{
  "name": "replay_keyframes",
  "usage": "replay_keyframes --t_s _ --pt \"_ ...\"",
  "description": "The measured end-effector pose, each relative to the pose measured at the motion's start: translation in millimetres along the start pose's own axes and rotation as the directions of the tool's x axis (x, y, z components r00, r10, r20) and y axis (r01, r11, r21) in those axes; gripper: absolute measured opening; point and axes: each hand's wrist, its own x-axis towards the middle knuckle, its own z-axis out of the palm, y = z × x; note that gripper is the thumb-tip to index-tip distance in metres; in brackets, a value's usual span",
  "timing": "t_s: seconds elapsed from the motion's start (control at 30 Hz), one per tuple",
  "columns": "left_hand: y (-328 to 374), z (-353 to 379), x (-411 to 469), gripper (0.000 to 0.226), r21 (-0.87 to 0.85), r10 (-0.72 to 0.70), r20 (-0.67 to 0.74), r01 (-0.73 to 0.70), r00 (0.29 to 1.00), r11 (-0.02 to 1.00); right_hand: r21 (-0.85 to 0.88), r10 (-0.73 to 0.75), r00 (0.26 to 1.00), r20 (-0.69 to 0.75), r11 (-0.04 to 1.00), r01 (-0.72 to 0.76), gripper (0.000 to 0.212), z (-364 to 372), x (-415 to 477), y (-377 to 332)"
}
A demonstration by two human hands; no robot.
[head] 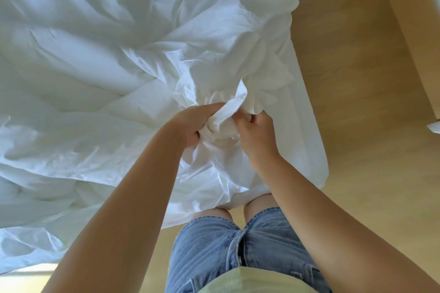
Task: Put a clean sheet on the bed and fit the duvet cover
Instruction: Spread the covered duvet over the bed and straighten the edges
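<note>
1. At the middle of the view, a little toward 5 o'clock, I am watching the left hand [192, 123] and the right hand [256, 135] meeting on one gathered knot of white cloth, the bunched corner [226, 121].
2. Both hands are clamping that bunch. The left fingers [207, 112] are wrapping it from 9 o'clock and the right fingers [247, 123] are pinching it from 3 o'clock, with only the cloth between the two hands.
3. I am reading the cloth as the duvet cover [119, 54], though I cannot tell whether a duvet is already inside it or whether a sheet is lying beneath.
4. From the grip, the bulk of the duvet cover is spreading away toward 10 and 11 o'clock, crumpled and hiding the bed entirely. Creases are fanning out from the fingers that way, so its long run is lying roughly along the 4-to-10 o'clock line.
5. A shorter flap is hanging toward 6 o'clock, above the denim shorts [238, 245], and the right edge is bordering the wooden floor [357, 102] at 3 o'clock.
6. The left hand is sitting nearer the mass of cloth, and the right hand is sitting nearer the free edge.
7. I am judging that the coming move is hinging on this direction. Any pull or shake should be going back toward 4 o'clock, against the spread, with the left hand anchoring while the right works the corner.
</note>
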Motion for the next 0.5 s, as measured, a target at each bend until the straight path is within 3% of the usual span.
replay_keyframes --t_s 0.13,0.23,0.3,0.4,0.5 --pt "7.6 -6.5 -0.2 0.050 0.153 -0.043 0.033 0.037 0.999 0.987 0.002 -0.001 1.000 -0.015 1.000 0.001 0.017 -0.2 1.0 -1.4" --pt "10.0 -2.8 2.6 0.025 0.163 0.003 -0.027 0.001 1.000 0.987 -0.035 -0.011 0.998 0.063 0.999 0.013 0.024 -5.7 -1.1 -1.4" --pt "8.2 0.9 7.6 0.026 0.160 0.032 -0.112 -0.013 0.993 0.987 -0.031 -0.035 0.992 0.117 0.999 0.039 0.022 -8.1 -0.7 -3.3" --pt "2.8 6.3 9.5 0.022 0.000 0.046 -0.209 -0.047 0.977 0.999 -0.066 -0.063 0.997 0.046 0.996 0.066 0.023 -12.4 1.0 2.2" --pt "1.4 9.6 7.0 0.018 -0.288 0.002 -0.185 -0.057 0.983 0.956 -0.180 -0.026 0.998 -0.053 0.984 0.016 0.024 -14.4 -12.0 21.0"
